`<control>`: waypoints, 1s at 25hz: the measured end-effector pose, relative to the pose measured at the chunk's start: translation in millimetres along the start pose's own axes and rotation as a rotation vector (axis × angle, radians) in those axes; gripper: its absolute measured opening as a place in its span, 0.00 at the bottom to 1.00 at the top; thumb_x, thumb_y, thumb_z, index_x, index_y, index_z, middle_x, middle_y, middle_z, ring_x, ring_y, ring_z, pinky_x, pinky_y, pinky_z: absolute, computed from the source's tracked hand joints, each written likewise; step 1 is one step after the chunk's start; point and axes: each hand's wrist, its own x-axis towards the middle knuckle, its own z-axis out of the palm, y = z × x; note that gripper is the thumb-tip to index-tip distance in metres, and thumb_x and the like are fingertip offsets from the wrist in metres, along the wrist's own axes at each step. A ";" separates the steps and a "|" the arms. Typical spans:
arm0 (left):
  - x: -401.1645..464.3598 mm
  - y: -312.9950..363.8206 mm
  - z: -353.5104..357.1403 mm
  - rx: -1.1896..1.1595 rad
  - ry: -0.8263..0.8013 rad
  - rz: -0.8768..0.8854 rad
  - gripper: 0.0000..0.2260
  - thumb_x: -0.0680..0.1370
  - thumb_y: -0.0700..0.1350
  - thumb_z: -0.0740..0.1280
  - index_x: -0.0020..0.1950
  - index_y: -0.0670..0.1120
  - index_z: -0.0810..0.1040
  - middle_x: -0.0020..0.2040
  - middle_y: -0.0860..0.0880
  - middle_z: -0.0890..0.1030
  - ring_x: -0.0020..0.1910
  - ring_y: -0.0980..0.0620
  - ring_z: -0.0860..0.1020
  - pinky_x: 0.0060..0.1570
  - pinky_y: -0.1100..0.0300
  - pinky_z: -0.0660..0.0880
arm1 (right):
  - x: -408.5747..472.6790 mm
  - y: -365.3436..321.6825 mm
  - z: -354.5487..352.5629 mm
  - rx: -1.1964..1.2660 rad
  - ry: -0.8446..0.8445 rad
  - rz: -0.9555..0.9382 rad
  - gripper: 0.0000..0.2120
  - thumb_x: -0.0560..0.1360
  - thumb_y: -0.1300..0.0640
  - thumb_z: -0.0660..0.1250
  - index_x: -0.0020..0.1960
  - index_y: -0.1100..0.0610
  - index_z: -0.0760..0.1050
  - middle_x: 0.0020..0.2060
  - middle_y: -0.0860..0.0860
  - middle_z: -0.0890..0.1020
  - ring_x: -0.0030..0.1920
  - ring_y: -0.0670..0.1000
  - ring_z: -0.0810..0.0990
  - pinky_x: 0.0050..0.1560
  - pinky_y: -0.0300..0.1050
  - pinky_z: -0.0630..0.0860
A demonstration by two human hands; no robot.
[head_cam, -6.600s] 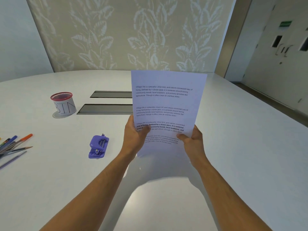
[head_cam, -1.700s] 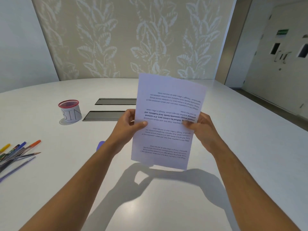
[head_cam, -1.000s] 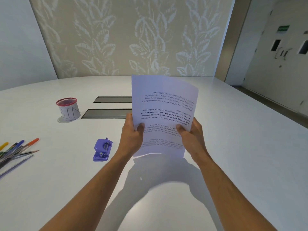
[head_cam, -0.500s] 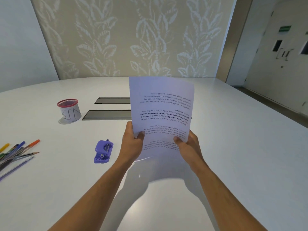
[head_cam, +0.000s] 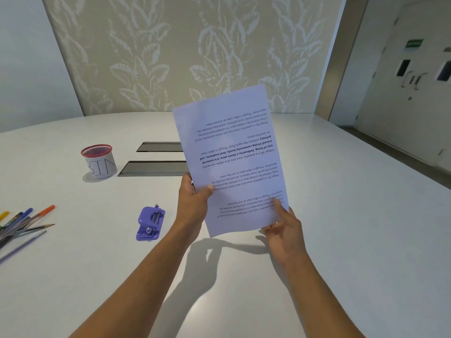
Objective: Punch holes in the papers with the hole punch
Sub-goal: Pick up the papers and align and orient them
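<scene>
I hold a thin stack of printed papers (head_cam: 231,162) upright above the white table, its text upside down and its top tilted to the left. My left hand (head_cam: 194,198) pinches the left edge, thumb on the front. My right hand (head_cam: 284,225) supports the lower right corner with loose, spread fingers. The purple hole punch (head_cam: 150,223) lies flat on the table, to the left of my left wrist and untouched.
A red-rimmed mesh cup labelled BIN (head_cam: 100,161) stands at the back left. Several pens and pencils (head_cam: 22,225) lie at the left edge. Two dark cable slots (head_cam: 153,168) are set into the white table (head_cam: 353,215) behind the papers.
The papers have lifted off the table and tilted, their top swinging left. My right hand slid down to the lower right corner and loosened; my left hand keeps its pinch.
</scene>
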 end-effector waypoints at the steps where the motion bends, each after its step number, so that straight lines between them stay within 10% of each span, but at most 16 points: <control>1: -0.3 -1.4 0.8 -0.024 -0.004 -0.005 0.15 0.76 0.33 0.65 0.54 0.52 0.73 0.55 0.48 0.82 0.51 0.47 0.81 0.46 0.54 0.78 | -2.0 3.3 1.0 0.077 -0.007 -0.016 0.16 0.70 0.53 0.72 0.58 0.51 0.78 0.51 0.52 0.85 0.43 0.54 0.82 0.44 0.51 0.75; 6: -2.3 -6.3 7.5 -0.124 0.034 -0.027 0.15 0.75 0.33 0.66 0.56 0.51 0.72 0.56 0.47 0.82 0.54 0.45 0.81 0.53 0.48 0.78 | -6.8 7.3 12.1 0.227 -0.139 -0.056 0.25 0.70 0.66 0.69 0.68 0.57 0.74 0.61 0.57 0.82 0.58 0.56 0.82 0.50 0.48 0.81; 21: 6.2 -6.5 -20.3 -0.247 0.036 -0.093 0.18 0.74 0.33 0.70 0.60 0.44 0.69 0.44 0.48 0.84 0.44 0.46 0.84 0.42 0.53 0.81 | 23.0 -36.5 5.0 -0.128 -0.062 -0.257 0.17 0.73 0.71 0.67 0.59 0.58 0.78 0.55 0.53 0.85 0.54 0.52 0.84 0.46 0.44 0.81; 25: 20.6 1.0 -46.2 -0.208 0.148 -0.060 0.23 0.73 0.36 0.72 0.64 0.44 0.68 0.55 0.45 0.80 0.52 0.46 0.81 0.48 0.52 0.79 | 31.9 -63.4 -13.8 -0.283 -0.108 -0.262 0.15 0.73 0.70 0.67 0.57 0.57 0.80 0.54 0.54 0.85 0.53 0.54 0.84 0.47 0.47 0.81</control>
